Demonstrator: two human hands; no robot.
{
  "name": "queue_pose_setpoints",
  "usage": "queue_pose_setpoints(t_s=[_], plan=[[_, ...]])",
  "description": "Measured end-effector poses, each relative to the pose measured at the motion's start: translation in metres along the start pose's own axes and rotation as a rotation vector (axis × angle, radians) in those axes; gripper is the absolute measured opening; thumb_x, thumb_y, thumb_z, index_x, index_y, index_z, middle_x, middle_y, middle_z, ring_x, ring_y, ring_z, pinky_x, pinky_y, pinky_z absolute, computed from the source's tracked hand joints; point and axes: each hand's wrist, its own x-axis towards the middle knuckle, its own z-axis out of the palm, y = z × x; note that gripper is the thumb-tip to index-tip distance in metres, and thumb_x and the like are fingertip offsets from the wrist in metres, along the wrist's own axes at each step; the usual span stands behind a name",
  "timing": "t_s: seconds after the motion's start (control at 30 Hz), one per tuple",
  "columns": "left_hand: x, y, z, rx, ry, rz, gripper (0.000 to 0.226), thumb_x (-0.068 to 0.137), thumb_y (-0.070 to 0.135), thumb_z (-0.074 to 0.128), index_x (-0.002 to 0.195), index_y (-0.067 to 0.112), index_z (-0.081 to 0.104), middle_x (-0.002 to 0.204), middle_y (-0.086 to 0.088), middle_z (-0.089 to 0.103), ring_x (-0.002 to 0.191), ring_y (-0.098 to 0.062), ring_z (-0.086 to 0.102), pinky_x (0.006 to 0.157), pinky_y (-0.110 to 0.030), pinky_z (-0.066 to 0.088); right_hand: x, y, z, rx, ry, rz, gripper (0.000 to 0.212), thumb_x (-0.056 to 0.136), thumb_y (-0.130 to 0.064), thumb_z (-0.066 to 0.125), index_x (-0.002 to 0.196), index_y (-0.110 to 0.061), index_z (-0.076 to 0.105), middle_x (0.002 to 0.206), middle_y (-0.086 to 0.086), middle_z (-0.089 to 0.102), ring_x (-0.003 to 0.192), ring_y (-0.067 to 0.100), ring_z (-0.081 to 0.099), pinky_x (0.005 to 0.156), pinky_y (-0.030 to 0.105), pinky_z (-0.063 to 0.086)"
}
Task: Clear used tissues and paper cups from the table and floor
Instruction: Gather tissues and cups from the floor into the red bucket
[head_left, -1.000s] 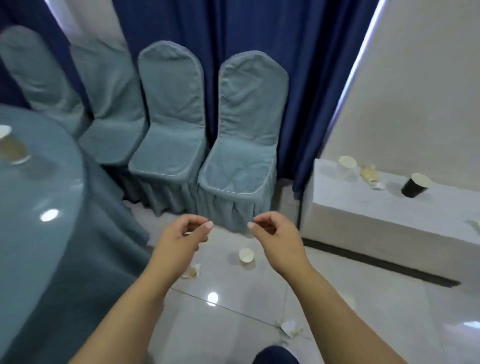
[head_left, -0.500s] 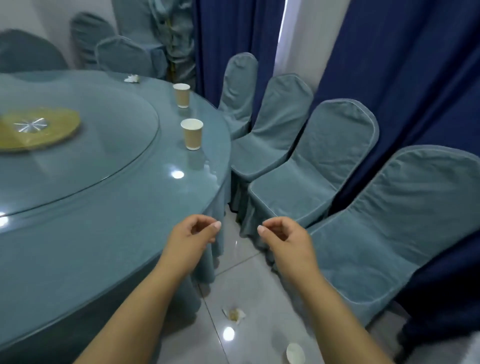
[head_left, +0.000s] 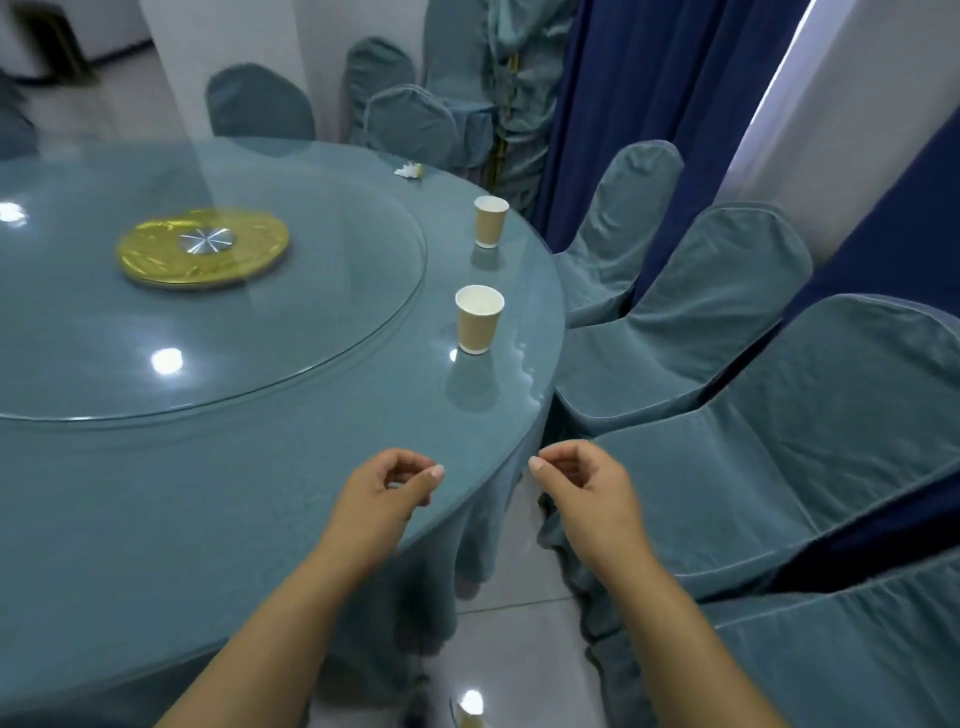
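No brand, label or writing can be read on anything here.

A round table (head_left: 156, 519) carries a smooth teal cloth under a clear glass top, with a raised glass turntable (head_left: 218, 322) in the middle, its rim a thin bright line. At the turntable's centre sits a shiny gold disc (head_left: 202, 248) with a silver hub. Ceiling lights glare off the glass in small white spots.

Two paper cups stand upright along the table's right edge, both plain kraft-brown outside and white inside. The near cup (head_left: 479, 319) is just outside the turntable rim and close to the table edge; the far cup (head_left: 490, 221) stands further back along the same edge, apart from the first. A crumpled white tissue (head_left: 409, 170) lies at the far edge of the table. A small pale object (head_left: 470, 714) lies on the glossy tiled floor at the bottom of the view, too cut off to identify.

The left hand (head_left: 382, 499) hovers over the near edge of the table, fingers loosely curled towards the thumb, holding nothing. The right hand (head_left: 587, 491) hovers just off the table edge, curled the same way and also empty. Neither touches a cup.

Chairs (head_left: 701, 322) in soft, velvety blue-grey covers with piped seams line the right side, in front of dark blue curtains (head_left: 649, 78).
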Motion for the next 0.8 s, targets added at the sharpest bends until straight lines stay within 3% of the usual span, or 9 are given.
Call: queue_pose_setpoints(t_s=[0.1, 0.3, 0.37, 0.43, 0.5, 0.6, 0.8], plan=[[0.047, 0.003, 0.009, -0.001, 0.023, -0.007, 0.007, 0.085, 0.015, 0.066, 0.08, 0.015, 0.063, 0.081, -0.01, 0.066, 0.072, -0.018, 0.062, 0.064, -0.027, 0.045, 0.049, 0.004, 0.009, -0.007, -0.022, 0.001, 0.007, 0.082, -0.024, 0.07, 0.078, -0.024, 0.065, 0.08, -0.004, 0.068, 0.077, 0.011, 0.063, 0.067, 0.025, 0.053], [0.153, 0.023, 0.04, 0.018, 0.008, -0.005, 0.01, 0.083, 0.019, 0.069, 0.088, 0.02, 0.061, 0.086, -0.003, 0.064, 0.072, -0.016, 0.06, 0.067, -0.025, 0.044, 0.148, 0.001, 0.01, -0.027, 0.002, 0.036, 0.008, 0.082, -0.021, 0.071, 0.077, -0.023, 0.065, 0.077, -0.006, 0.067, 0.075, 0.011, 0.062, 0.073, 0.027, 0.052], [0.186, 0.031, 0.05, 0.053, 0.009, 0.02, 0.017, 0.082, 0.019, 0.071, 0.095, 0.018, 0.061, 0.092, 0.0, 0.063, 0.071, -0.011, 0.057, 0.064, -0.018, 0.044, 0.179, -0.003, 0.006, -0.036, 0.026, 0.022, 0.008, 0.082, -0.019, 0.071, 0.078, -0.021, 0.064, 0.075, -0.007, 0.066, 0.072, 0.008, 0.061, 0.072, 0.023, 0.05], [0.217, 0.038, 0.06, 0.098, 0.04, 0.037, 0.029, 0.079, 0.019, 0.073, 0.104, 0.018, 0.057, 0.103, 0.0, 0.059, 0.079, -0.01, 0.057, 0.066, -0.015, 0.043, 0.207, -0.003, 0.002, -0.039, 0.045, 0.022, 0.009, 0.082, -0.017, 0.071, 0.077, -0.019, 0.064, 0.074, -0.007, 0.066, 0.072, 0.008, 0.06, 0.072, 0.022, 0.05], [0.243, 0.04, 0.071, 0.197, 0.085, 0.072, 0.048, 0.075, 0.022, 0.077, 0.116, 0.021, 0.053, 0.116, 0.001, 0.05, 0.099, -0.015, 0.054, 0.082, -0.02, 0.042, 0.23, 0.003, -0.003, -0.044, 0.045, 0.039, 0.007, 0.082, -0.017, 0.072, 0.079, -0.016, 0.065, 0.076, -0.004, 0.067, 0.073, 0.01, 0.061, 0.072, 0.022, 0.05], [0.274, 0.04, 0.09, 0.348, 0.133, 0.117, 0.081, 0.067, 0.028, 0.083, 0.135, 0.025, 0.04, 0.131, -0.001, 0.035, 0.126, -0.02, 0.036, 0.1, -0.021, 0.027, 0.261, 0.018, -0.01, -0.072, 0.017, 0.074, 0.006, 0.081, -0.016, 0.072, 0.08, -0.014, 0.066, 0.078, 0.001, 0.068, 0.074, 0.014, 0.062, 0.072, 0.023, 0.05], [0.331, 0.035, 0.122, 0.473, 0.194, -0.007, 0.124, 0.058, 0.039, 0.087, 0.149, 0.033, 0.003, 0.155, -0.005, 0.003, 0.143, -0.025, 0.006, 0.113, -0.035, 0.015, 0.345, 0.03, -0.023, -0.137, -0.115, 0.046, 0.007, 0.082, -0.019, 0.071, 0.079, -0.016, 0.064, 0.073, -0.006, 0.063, 0.067, 0.005, 0.057, 0.062, 0.011, 0.045]])
